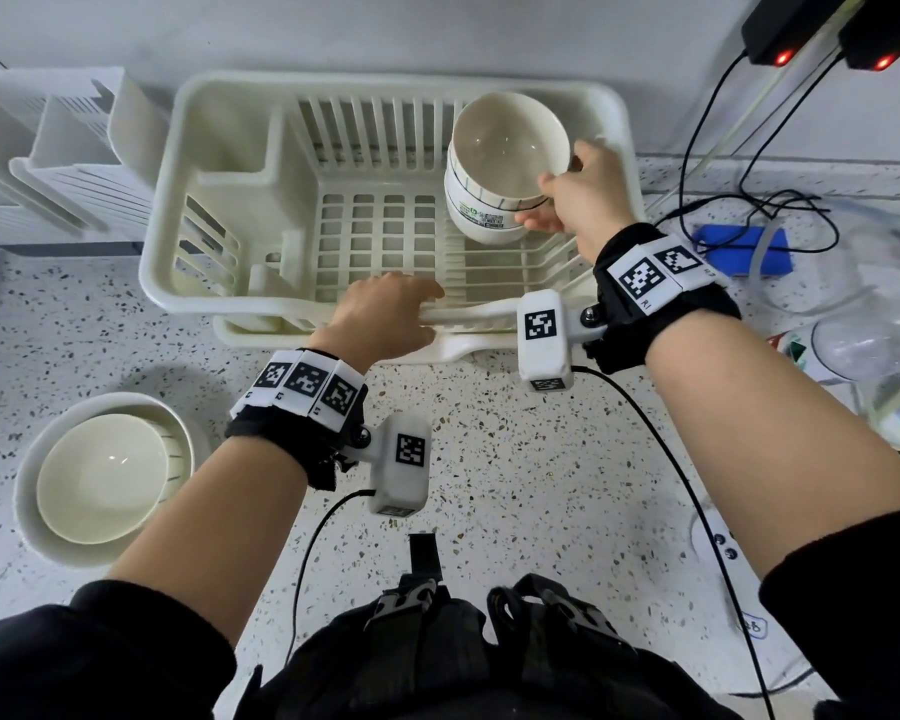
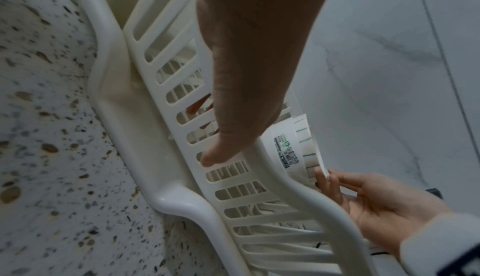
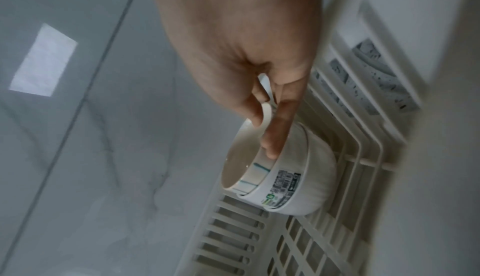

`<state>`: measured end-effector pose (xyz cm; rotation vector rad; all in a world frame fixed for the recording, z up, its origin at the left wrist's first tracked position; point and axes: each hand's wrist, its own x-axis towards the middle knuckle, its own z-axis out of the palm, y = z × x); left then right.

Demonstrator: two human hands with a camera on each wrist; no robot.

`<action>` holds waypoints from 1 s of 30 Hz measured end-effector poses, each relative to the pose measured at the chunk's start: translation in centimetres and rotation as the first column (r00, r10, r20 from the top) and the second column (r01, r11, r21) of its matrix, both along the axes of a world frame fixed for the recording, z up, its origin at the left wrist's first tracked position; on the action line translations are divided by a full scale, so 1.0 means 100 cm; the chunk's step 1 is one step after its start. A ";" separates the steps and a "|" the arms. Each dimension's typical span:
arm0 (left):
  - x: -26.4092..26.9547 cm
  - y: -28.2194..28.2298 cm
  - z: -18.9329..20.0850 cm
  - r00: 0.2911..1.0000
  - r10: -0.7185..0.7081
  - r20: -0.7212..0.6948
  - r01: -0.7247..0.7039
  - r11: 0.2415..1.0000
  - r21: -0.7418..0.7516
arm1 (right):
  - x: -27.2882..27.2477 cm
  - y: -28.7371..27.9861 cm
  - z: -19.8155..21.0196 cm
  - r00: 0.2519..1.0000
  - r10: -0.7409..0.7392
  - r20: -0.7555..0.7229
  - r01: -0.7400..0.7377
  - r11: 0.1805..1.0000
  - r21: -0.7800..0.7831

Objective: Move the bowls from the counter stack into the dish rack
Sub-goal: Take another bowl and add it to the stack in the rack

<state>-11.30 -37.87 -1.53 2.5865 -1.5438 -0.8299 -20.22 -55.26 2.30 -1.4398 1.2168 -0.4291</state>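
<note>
A cream plastic dish rack (image 1: 162, 210) stands at the back of the speckled counter. My right hand (image 1: 583, 194) pinches the rim of a white bowl (image 1: 505, 142) that is tilted on its side and nested in a labelled bowl (image 1: 484, 223) at the rack's right rear. The right wrist view shows thumb and forefinger (image 3: 265, 128) on the striped inner bowl (image 3: 241, 167), and the labelled outer bowl (image 3: 298, 188) lying on the rack's bars (image 3: 350, 169). My left hand (image 1: 385, 314) grips the rack's front rim (image 2: 285, 178), thumb outside. A stack of two bowls (image 1: 100, 475) sits at the front left.
A second white slotted drainer (image 1: 58, 163) stands left of the rack. Right of the rack lie a blue block (image 1: 739, 249), black cables (image 1: 749, 200) and clear plastic containers (image 1: 874, 345). Power adapters with red lights (image 1: 780, 57) hang at the top right. The speckled counter (image 1: 489, 459) stretches in front.
</note>
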 end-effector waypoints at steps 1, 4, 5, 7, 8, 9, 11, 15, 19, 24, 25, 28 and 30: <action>-0.002 0.006 0.003 1.000 0.004 0.007 -0.004 1.000 -0.025 | -0.005 0.005 0.005 1.000 0.002 0.008 -0.002 1.000 -0.014; -0.010 0.025 0.015 0.999 0.045 -0.006 -0.046 0.988 -0.147 | -0.017 0.025 0.017 0.995 -0.038 0.092 0.046 0.995 -0.084; -0.013 0.033 0.020 0.998 0.065 -0.023 -0.068 0.977 -0.203 | -0.021 0.034 0.020 0.990 -0.051 0.134 0.067 0.991 -0.113; -0.022 0.050 0.029 0.993 0.109 -0.045 -0.117 0.943 -0.312 | -0.029 0.056 0.025 0.973 -0.048 0.225 0.086 0.983 -0.162; -0.026 0.061 0.032 0.990 0.134 -0.052 -0.143 0.921 -0.362 | -0.033 0.069 0.027 0.963 -0.022 0.269 0.073 0.981 -0.180; -0.029 0.069 0.036 0.986 0.154 -0.059 -0.164 0.901 -0.402 | -0.036 0.081 0.027 0.952 0.011 0.307 0.053 0.978 -0.200; -0.036 0.090 0.040 0.978 0.200 -0.061 -0.206 0.867 -0.454 | -0.041 0.111 0.029 0.922 0.108 0.372 -0.005 0.964 -0.266; -0.039 0.135 0.038 0.961 0.263 -0.080 -0.265 0.810 -0.523 | -0.039 0.166 0.021 0.893 0.256 0.370 -0.055 0.878 -0.475; -0.026 0.189 0.035 0.927 0.362 -0.095 -0.357 0.777 -0.518 | -0.020 0.222 0.004 0.896 0.338 0.287 -0.098 0.783 -0.615; 0.006 0.258 0.030 0.830 0.549 -0.099 -0.522 0.702 -0.485 | 0.018 0.293 -0.014 0.860 0.490 0.140 -0.278 0.681 -0.677; 0.013 0.272 0.028 0.816 0.569 -0.101 -0.541 0.692 -0.477 | 0.026 0.305 -0.018 0.840 0.533 0.097 -0.349 0.669 -0.657; 0.037 0.315 0.016 0.772 0.627 -0.106 -0.609 0.680 -0.409 | 0.051 0.341 -0.027 0.786 0.616 -0.050 -0.532 0.633 -0.563; 0.046 0.335 0.007 0.740 0.662 -0.118 -0.657 0.673 -0.340 | 0.063 0.354 -0.034 0.749 0.639 -0.173 -0.628 0.602 -0.493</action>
